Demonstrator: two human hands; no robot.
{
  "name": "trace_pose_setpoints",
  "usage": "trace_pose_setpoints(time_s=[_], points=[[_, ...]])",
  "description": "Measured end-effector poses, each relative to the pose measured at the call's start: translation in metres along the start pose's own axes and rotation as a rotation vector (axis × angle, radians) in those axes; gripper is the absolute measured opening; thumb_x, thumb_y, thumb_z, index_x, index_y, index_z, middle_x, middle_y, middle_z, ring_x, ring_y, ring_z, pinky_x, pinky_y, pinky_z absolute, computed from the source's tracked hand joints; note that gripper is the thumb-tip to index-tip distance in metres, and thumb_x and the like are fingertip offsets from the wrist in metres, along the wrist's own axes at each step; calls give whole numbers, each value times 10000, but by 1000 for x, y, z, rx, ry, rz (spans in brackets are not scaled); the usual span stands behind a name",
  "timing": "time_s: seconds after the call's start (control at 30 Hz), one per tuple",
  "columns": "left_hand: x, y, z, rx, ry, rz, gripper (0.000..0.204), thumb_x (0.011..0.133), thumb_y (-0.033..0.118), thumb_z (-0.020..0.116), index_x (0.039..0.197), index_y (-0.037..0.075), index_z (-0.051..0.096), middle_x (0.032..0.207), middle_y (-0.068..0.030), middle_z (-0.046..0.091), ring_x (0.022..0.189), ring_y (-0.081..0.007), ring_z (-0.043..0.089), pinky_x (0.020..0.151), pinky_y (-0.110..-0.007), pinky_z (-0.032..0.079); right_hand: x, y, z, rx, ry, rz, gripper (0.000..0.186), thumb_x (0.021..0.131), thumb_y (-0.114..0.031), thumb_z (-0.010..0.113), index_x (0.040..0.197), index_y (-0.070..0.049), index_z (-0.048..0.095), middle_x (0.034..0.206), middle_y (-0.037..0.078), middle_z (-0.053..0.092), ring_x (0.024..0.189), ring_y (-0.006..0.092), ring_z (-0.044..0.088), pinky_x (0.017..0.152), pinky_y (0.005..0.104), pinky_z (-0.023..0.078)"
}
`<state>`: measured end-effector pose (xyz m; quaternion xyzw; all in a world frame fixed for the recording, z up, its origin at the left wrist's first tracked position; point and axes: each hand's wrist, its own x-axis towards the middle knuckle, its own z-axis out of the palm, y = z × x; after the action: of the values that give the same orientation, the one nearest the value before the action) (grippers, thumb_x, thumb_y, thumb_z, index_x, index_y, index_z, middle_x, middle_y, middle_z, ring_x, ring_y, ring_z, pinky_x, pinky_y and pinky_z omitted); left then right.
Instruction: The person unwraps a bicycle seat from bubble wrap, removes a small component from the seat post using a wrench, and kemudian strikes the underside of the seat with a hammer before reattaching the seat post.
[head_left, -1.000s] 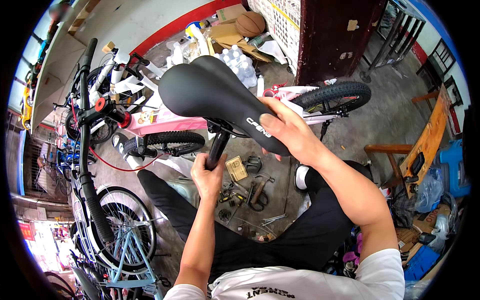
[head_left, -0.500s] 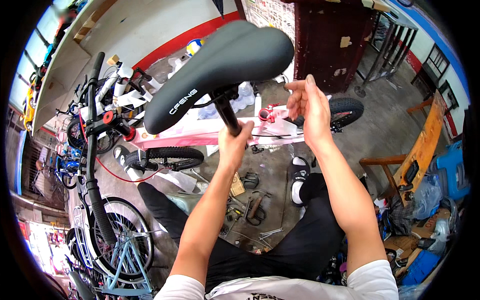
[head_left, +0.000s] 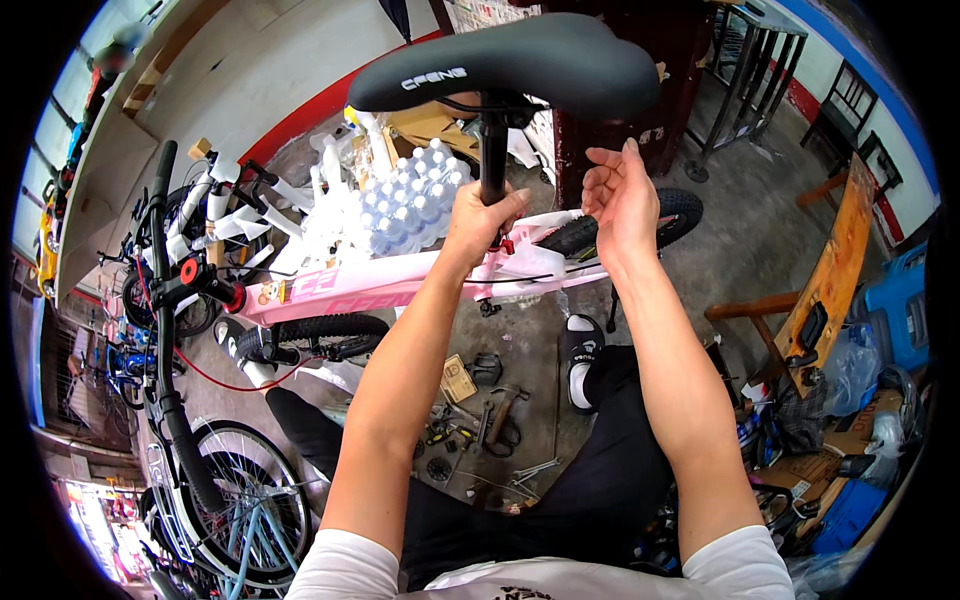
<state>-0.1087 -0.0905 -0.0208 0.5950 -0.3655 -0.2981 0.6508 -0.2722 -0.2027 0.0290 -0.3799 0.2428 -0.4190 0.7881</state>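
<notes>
A black bicycle saddle [head_left: 500,62] tops a black seatpost [head_left: 493,145], which stands nearly upright. My left hand [head_left: 474,222] is closed around the lower part of the post. Just below that hand is a red seat clamp [head_left: 503,246] on the pink bicycle frame [head_left: 350,283]. My fingers hide the post's bottom end, so I cannot tell whether it sits in the frame. My right hand [head_left: 624,208] is raised beside the post, under the saddle's rear, with fingers apart and nothing in it. Black handlebars [head_left: 165,290] extend on the left.
Wrapped plastic bottles [head_left: 415,205] stand behind the frame. On the floor between my feet lie a hammer [head_left: 503,415], wrenches [head_left: 535,472] and a pedal [head_left: 486,369]. A wooden bench [head_left: 830,280] stands at right, and a blue bicycle [head_left: 250,535] at lower left.
The saddle and post have swung from a leftward tilt to nearly upright, moving right over the red clamp. My left hand has risen with the post; my right hand stays open nearby.
</notes>
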Motion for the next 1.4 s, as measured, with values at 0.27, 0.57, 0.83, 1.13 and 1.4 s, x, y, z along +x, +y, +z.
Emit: trace_pose_setpoints(time_s=[0.27,0.57,0.83,1.13,1.4], points=[[-5,-4,5,245,-51,-29,289,905,184,786,725,41,613,574,7,548,470,-81,499,441,-269,404,8,8,-11,144,25,57,322,1002,-350,525,1014,-57,655,752,9,594,649,117,532,629,264,402],[-6,-3,7,135,-28,-42,293,919,159,776,729,64,574,572,15,522,463,-72,472,424,-266,402,3,-3,-6,90,37,70,366,1021,-390,514,1023,-48,644,747,7,569,649,119,514,631,266,393],[-7,6,8,152,10,1,268,916,155,775,735,70,597,574,23,530,474,-67,466,445,-258,362,3,4,3,51,-123,50,368,1019,-406,558,1011,-56,674,735,11,628,630,110,558,603,257,412],[-92,30,28,10,128,-99,230,909,120,746,723,42,635,626,-21,586,516,-110,534,485,-267,382,-38,22,37,-70,-711,-275,902,902,-682,641,1479,-30,406,1398,126,552,1333,226,496,1130,375,363],[-148,1,47,-154,160,-124,104,903,113,730,923,40,660,767,19,630,665,-73,563,570,-248,414,-68,30,58,-28,-787,200,732,980,-736,334,967,-43,568,784,76,590,628,160,567,613,314,492]])
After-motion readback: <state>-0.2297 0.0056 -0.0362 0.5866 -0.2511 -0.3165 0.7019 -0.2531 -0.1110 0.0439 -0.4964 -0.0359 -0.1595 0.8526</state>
